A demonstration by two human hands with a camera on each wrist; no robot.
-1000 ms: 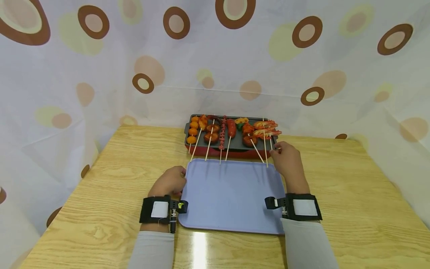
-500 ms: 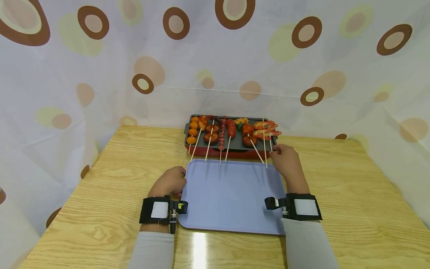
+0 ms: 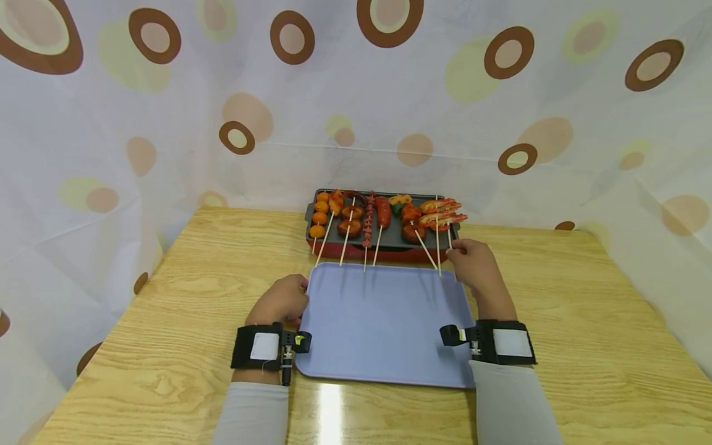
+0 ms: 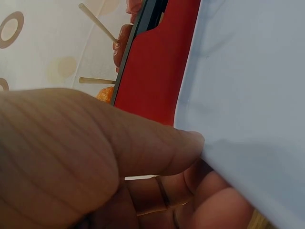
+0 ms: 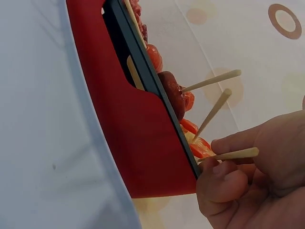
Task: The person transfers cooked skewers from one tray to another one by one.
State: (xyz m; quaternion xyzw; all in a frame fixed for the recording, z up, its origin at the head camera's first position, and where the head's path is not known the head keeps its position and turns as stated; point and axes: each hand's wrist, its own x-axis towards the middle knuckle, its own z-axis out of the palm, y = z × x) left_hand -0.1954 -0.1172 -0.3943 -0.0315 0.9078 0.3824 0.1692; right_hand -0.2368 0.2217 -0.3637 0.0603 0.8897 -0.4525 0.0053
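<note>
At the left side of a pale blue tray [image 3: 384,327], my left hand [image 3: 282,300] grips the rim. Its thumb [image 4: 162,150] lies on the edge and the fingers curl underneath in the left wrist view. My right hand [image 3: 478,269] is at the front right corner of a red and black grill [image 3: 400,254]. There it pinches the thin wooden stick [image 5: 236,154] of a shrimp skewer [image 3: 450,219], whose shrimp lies over the grill's right end. Another shrimp skewer [image 3: 439,207] lies beside it, its stick reaching over the tray's far rim.
More skewers lie across the grill: orange balls [image 3: 319,218], mushroom slices [image 3: 349,228], a thin pink meat skewer [image 3: 368,225], a red sausage [image 3: 383,212]. Several sticks jut toward the tray. A patterned cloth [image 3: 356,93] hangs behind the wooden table [image 3: 556,327].
The right hand and the shrimp skewer it pinches have shifted very slightly to the right. The neighbouring stick's near end has edged left. The left hand and tray stay put.
</note>
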